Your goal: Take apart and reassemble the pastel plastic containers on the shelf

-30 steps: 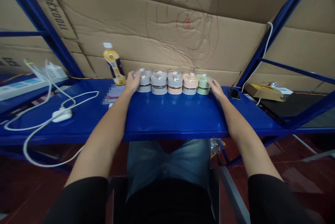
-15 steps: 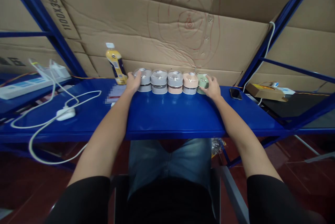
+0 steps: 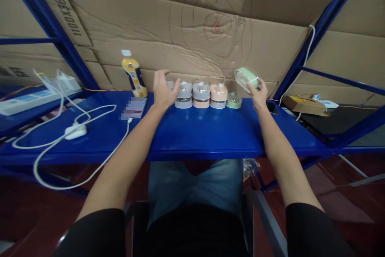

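My right hand (image 3: 259, 93) holds a light green box (image 3: 246, 77) with a clear cover, lifted and tilted above the shelf. Below it, another green box (image 3: 234, 100) sits at the right end of a row. Two-high stacks stand beside that: a peach box (image 3: 218, 92) on a grey one, a grey box (image 3: 201, 90) on a peach one, and a grey box (image 3: 183, 89) on another grey. At the left end my left hand (image 3: 165, 89) has thumb and fingers apart, in front of a grey box (image 3: 170, 84) that it mostly hides.
On the blue shelf (image 3: 198, 132), a yellow drink bottle (image 3: 134, 73) and a phone (image 3: 135, 108) with a white cable lie left. A dark phone (image 3: 272, 108) and an opened carton (image 3: 305, 105) are on the right. Cardboard (image 3: 135, 24) walls the back.
My right hand has lifted the upper green box off the lower one and tilted it, moving up and right. My left hand has shifted right, across the leftmost grey boxes.
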`<state>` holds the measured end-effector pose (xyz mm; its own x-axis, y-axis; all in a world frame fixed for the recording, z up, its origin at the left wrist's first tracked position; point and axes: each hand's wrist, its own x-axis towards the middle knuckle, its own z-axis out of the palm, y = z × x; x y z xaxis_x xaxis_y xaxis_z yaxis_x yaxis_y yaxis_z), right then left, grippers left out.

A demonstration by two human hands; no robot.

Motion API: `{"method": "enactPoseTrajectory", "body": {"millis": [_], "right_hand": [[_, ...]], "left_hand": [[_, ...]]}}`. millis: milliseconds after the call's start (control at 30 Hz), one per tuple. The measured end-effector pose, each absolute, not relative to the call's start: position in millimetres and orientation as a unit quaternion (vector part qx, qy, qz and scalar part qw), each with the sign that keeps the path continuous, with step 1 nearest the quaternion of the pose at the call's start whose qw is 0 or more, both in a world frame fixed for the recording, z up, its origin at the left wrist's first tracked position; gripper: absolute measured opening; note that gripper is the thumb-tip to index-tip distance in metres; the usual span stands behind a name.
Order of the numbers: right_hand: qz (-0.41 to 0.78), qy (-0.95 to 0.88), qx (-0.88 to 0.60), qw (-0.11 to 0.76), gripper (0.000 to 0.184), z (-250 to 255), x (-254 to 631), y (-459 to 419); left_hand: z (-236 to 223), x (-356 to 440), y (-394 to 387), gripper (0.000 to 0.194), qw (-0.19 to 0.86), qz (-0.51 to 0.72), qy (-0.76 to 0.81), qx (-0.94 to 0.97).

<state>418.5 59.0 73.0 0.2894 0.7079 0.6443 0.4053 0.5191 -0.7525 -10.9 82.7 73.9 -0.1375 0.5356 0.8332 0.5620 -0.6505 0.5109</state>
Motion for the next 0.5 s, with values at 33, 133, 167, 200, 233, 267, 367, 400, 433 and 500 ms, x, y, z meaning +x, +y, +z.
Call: {"method": "enactPoseTrajectory", "body": {"millis": [33,133,167,200,233,267,367,400,433,500], "right_hand": [[0.149,-0.587,-0.453,0.654,0.108,78.4,412.1,52.5],[0.290,-0.641,-0.379,0.601,0.101,88.9,379.8,27.9],[0.334,-0.655,-0.357,0.577,0.100,89.9,366.5,19.5],[0.371,-0.667,-0.341,0.549,0.101,89.8,353.4,11.9],[0.400,-0.679,-0.329,0.521,0.102,88.7,341.4,5.6],[0.420,-0.691,-0.321,0.494,0.103,86.9,331.1,0.6],[0.432,-0.728,-0.319,0.425,0.106,81.4,314.3,-5.8],[0.426,-0.741,-0.323,0.405,0.106,80.0,313.0,-5.9],[0.419,-0.754,-0.327,0.385,0.105,78.9,313.1,-5.5],[0.399,-0.783,-0.332,0.343,0.104,76.4,314.0,-4.2]], "left_hand": [[72.9,-1.2,78.6,0.062,-0.021,-0.629,-0.380,-0.677],[65.7,25.3,64.0,0.076,-0.218,-0.609,-0.288,-0.706],[62.8,31.6,58.6,0.077,-0.309,-0.586,-0.270,-0.699],[60.0,36.1,53.0,0.079,-0.401,-0.546,-0.253,-0.691],[57.6,38.5,47.6,0.081,-0.478,-0.501,-0.240,-0.681],[55.5,39.0,42.6,0.083,-0.539,-0.453,-0.230,-0.672],[51.5,31.3,31.2,0.077,-0.611,-0.364,-0.226,-0.665],[50.6,27.1,28.9,0.073,-0.609,-0.358,-0.232,-0.669],[50.0,22.9,27.3,0.069,-0.596,-0.364,-0.242,-0.674],[48.6,15.9,24.9,0.067,-0.539,-0.392,-0.270,-0.695]]}}
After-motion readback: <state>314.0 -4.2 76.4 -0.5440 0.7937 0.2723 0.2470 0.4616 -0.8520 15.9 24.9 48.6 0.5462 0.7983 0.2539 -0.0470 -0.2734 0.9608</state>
